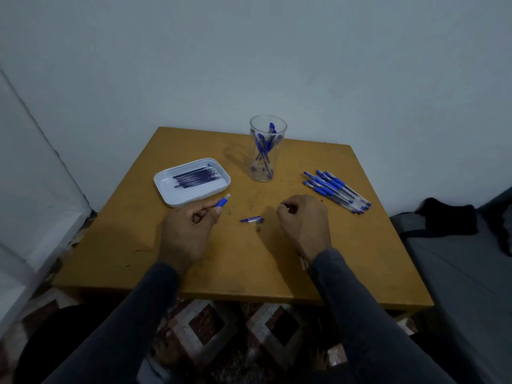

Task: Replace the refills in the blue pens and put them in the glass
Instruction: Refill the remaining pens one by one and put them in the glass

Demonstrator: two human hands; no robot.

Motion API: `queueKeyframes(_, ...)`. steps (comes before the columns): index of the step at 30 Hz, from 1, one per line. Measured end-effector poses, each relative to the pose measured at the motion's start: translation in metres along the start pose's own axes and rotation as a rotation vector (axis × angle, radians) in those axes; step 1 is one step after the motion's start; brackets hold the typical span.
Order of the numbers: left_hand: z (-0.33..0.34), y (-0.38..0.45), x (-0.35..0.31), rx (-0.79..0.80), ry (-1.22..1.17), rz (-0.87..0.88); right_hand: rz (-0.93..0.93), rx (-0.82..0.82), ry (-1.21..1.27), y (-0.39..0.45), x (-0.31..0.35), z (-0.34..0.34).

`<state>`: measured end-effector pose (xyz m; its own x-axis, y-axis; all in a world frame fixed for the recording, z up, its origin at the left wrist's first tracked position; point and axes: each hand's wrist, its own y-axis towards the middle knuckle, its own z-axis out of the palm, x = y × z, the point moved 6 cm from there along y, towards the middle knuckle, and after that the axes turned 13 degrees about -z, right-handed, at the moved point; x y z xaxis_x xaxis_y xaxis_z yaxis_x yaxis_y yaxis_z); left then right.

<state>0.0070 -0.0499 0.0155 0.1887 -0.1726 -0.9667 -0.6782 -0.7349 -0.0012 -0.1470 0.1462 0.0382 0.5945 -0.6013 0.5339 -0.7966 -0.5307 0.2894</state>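
My left hand (188, 225) pinches a short blue pen piece (223, 202) between thumb and fingers, just in front of the white tray (166, 189). Dark refills (198, 177) lie side by side in that tray. My right hand (304, 223) is curled shut; a thin pale pen barrel (302, 261) sticks out under its wrist. Between the hands a small blue pen cap (252, 219) lies on the table. The clear glass (267, 173) stands at the back middle with several blue pens in it. A bunch of blue pens (336, 191) lies to the right.
The yellow wooden table (235, 267) stands against a pale wall. A grey mattress with dark cloth (448, 220) lies to the right. Patterned floor shows below the table's front edge.
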Motion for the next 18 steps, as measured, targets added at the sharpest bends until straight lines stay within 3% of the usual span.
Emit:
queueKeyframes(11, -0.098, 0.033, 0.023, -0.242, 0.147, 0.042, -0.374, 0.215, -0.119, 0.078, 0.122, 0.099)
queueKeyframes(18, -0.115, 0.043, 0.034, -0.290, 0.186, 0.010, -0.489, 0.416, -0.297, 0.117, 0.151, 0.144)
